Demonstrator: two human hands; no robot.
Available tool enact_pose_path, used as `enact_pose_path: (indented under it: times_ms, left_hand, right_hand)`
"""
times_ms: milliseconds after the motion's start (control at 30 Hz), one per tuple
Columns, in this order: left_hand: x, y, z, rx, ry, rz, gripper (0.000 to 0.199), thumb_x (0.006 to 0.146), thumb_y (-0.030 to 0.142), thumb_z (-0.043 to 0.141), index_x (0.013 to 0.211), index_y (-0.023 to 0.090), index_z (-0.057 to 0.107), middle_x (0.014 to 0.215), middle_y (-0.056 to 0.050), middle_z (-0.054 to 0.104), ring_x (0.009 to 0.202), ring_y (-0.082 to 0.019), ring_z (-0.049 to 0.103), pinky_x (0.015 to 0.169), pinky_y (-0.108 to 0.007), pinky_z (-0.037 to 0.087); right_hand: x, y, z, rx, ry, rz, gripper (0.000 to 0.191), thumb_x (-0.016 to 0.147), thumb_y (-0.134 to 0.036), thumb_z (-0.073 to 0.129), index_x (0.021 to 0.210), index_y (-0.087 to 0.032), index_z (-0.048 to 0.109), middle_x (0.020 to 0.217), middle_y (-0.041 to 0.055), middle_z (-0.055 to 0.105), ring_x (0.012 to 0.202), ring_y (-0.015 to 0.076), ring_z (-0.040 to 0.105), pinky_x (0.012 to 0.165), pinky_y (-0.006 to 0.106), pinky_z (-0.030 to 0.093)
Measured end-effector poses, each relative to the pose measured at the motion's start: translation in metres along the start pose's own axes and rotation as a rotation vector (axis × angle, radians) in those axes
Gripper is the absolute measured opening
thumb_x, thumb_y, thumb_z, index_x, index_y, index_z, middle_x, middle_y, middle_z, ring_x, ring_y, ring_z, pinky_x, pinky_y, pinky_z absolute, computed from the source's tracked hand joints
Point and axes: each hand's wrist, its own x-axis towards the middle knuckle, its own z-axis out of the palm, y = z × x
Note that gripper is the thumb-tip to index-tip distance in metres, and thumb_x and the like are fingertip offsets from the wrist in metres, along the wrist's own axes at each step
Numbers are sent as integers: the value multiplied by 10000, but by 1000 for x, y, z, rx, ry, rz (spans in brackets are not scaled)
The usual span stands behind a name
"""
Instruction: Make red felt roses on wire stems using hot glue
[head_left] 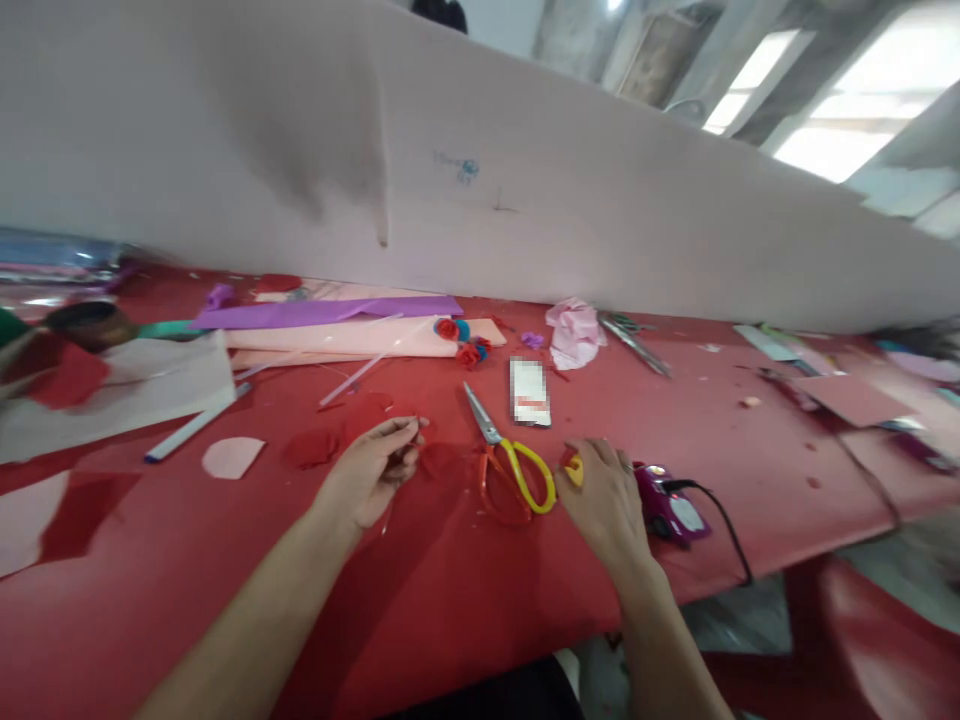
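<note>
My left hand (379, 465) is closed in a pinch above the red tabletop. A thin stem-like piece shows below its fingers, but most of what it holds is hidden. My right hand (604, 490) curves over what looks like a purple glue gun (679, 510) with a black cord. A yellow tip (574, 470) pokes out beside the thumb. Between my hands lie scissors (517, 465) with one yellow and one orange handle, blades pointing away. Red cut pieces (311, 448) lie left of my left hand.
A phone (529, 390) lies past the scissors. Behind are red-and-blue flowers (463, 340), crumpled pink paper (576, 332), a purple strip (330, 311) and another pair of scissors (637, 345). A marker (196, 424) lies left. Another person's hand (94, 325) holds red material. A white partition (300, 130) stands behind.
</note>
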Motion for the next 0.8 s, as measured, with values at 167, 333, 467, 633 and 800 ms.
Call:
enact_pose_path:
  times_ms: [167,333,467,633,800]
  left_hand:
    - [-3,-10,4,138,-141,-61,140,649,180,719,752,94,677,622,-28,591,442,-36,420,384,-145,221]
    - [-4,6,-1,289,-17,75,107,675,203,683,733,116,658,625,-6,573,431,-36,404,409,-166,252]
    - [-3,17,-7,481,106,252,150,732,139,590,868,180,637,611,33,554,415,-64,415,436,-196,296]
    - [3,3,-9,971,99,560,276,710,8,512,674,211,694,695,-18,610,594,-136,529,650,-266,413]
    - [8,-17,-11,1215,66,665,273,723,25,554,754,212,751,793,-70,614,680,-186,560,744,-311,426]
  right_hand:
    - [-7,50,-3,-182,-151,67,351,801,-312,498,1067,-113,614,993,182,644,933,327,591,790,409,424]
    - [-7,63,8,-182,-212,44,371,785,-301,480,1066,-91,600,976,198,644,916,334,609,774,405,438]
    - [-6,70,17,-183,-261,83,418,791,-276,461,1120,-47,578,1002,216,635,878,319,629,735,386,456]
    - [-11,66,10,-143,-197,145,509,760,-331,504,1188,-61,558,1064,201,628,945,337,613,769,400,468]
    - [-16,56,-14,-130,-41,212,529,759,-378,502,1219,-123,557,1094,206,611,929,356,610,746,436,468]
